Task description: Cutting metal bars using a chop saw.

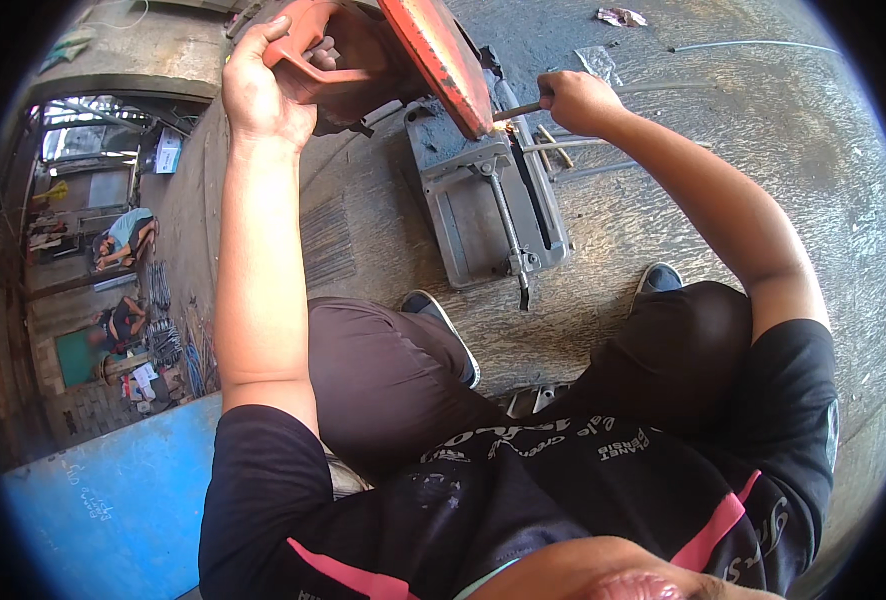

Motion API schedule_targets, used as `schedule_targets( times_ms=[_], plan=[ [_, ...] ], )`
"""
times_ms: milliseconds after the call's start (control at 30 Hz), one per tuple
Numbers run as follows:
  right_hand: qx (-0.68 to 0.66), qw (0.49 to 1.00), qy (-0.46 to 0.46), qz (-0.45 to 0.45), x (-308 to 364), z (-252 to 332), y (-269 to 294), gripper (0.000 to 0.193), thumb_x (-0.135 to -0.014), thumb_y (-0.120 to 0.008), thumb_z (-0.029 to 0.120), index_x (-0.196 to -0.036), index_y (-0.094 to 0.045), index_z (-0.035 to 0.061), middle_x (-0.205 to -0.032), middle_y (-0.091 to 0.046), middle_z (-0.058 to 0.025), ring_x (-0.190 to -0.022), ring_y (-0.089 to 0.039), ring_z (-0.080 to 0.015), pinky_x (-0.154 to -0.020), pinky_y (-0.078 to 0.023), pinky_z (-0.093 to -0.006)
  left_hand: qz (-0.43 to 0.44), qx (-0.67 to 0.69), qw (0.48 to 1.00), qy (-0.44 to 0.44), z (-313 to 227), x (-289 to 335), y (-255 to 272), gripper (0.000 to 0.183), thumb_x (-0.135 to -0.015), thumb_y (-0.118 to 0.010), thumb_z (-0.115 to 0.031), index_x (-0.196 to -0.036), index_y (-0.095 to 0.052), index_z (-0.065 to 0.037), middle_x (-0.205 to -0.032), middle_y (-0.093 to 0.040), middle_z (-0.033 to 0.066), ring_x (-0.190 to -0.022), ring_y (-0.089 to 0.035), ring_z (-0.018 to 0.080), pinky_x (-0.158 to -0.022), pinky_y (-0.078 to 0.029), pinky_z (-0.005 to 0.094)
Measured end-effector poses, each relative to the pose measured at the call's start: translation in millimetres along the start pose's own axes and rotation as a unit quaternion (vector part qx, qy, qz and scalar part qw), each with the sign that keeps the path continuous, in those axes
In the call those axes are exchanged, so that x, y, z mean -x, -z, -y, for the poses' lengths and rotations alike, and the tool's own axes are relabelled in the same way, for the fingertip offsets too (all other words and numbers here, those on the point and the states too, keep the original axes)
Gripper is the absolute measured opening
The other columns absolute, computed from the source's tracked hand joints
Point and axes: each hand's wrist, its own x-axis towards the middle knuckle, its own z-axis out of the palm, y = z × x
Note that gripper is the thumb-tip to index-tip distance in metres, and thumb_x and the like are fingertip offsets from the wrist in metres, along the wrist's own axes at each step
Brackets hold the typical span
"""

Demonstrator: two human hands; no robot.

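My left hand (268, 95) is wrapped round the orange D-shaped handle of a cut-off saw (438, 62), whose worn guard slants down toward the grey metal base (463, 235). A bright orange glow of sparks (504, 127) shows at the guard's lower tip. Close to it, my right hand (581, 104) is closed on a thin metal rod (519, 111) that reaches to the guard. The guard hides the cutting edge and the rod's far end. On the base, a clamp screw (503, 205) runs lengthwise with its handle toward me.
Several thin rods (603, 168) lie right of the base. My shod feet (660, 278) stand either side of the near floor. A blue panel (113, 500) is at lower left. Two people (128, 240) sit at far left among bundled metal pieces. Wrappers (621, 17) lie at the back.
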Motion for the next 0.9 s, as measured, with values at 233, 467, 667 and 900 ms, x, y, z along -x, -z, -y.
schedule_targets(
  times_ms=[233,467,667,900],
  plan=[
    [0.001,1.0,-0.003,0.0,-3.2,-2.9,-2.3,0.022,-0.086,-0.054,0.024,-0.1,-0.064,0.0114,-0.098,-0.067,-0.0123,-0.097,-0.063,-0.0294,-0.086,-0.047,-0.0411,-0.006,-0.006,1.0,-0.016,0.8,0.4,-3.8,0.044,-0.087,-0.048,-0.024,-0.116,-0.049,0.009,-0.092,-0.061,0.0191,-0.08,-0.062,0.0279,-0.071,-0.053,0.0374],
    [-0.012,1.0,-0.006,-0.003,-3.7,-2.6,-3.6,0.021,-0.086,-0.055,0.025,-0.099,-0.064,0.0113,-0.098,-0.067,-0.0122,-0.097,-0.062,-0.0298,-0.085,-0.048,-0.0411,-0.038,0.004,0.999,0.005,0.0,-2.8,2.0,0.044,-0.085,-0.051,-0.023,-0.115,-0.05,0.009,-0.094,-0.061,0.0192,-0.08,-0.062,0.0274,-0.073,-0.053,0.0384],
    [-0.011,1.0,0.002,0.007,-3.3,-6.7,-6.1,0.021,-0.086,-0.055,0.025,-0.1,-0.064,0.0112,-0.096,-0.067,-0.0125,-0.096,-0.062,-0.0301,-0.084,-0.048,-0.0412,-0.023,0.018,1.0,0.009,-0.3,-0.8,-0.3,0.043,-0.084,-0.052,-0.023,-0.115,-0.051,0.007,-0.096,-0.062,0.0178,-0.08,-0.061,0.0273,-0.075,-0.053,0.0396],
    [0.012,1.0,0.009,0.005,-3.3,-4.3,-3.9,0.021,-0.086,-0.054,0.024,-0.101,-0.064,0.0112,-0.097,-0.067,-0.0126,-0.096,-0.063,-0.0302,-0.084,-0.048,-0.0419,-0.024,0.017,1.0,0.004,1.2,-0.9,-0.5,0.044,-0.084,-0.053,-0.023,-0.116,-0.051,0.007,-0.097,-0.061,0.0172,-0.081,-0.06,0.0272,-0.074,-0.051,0.039]
  ],
)
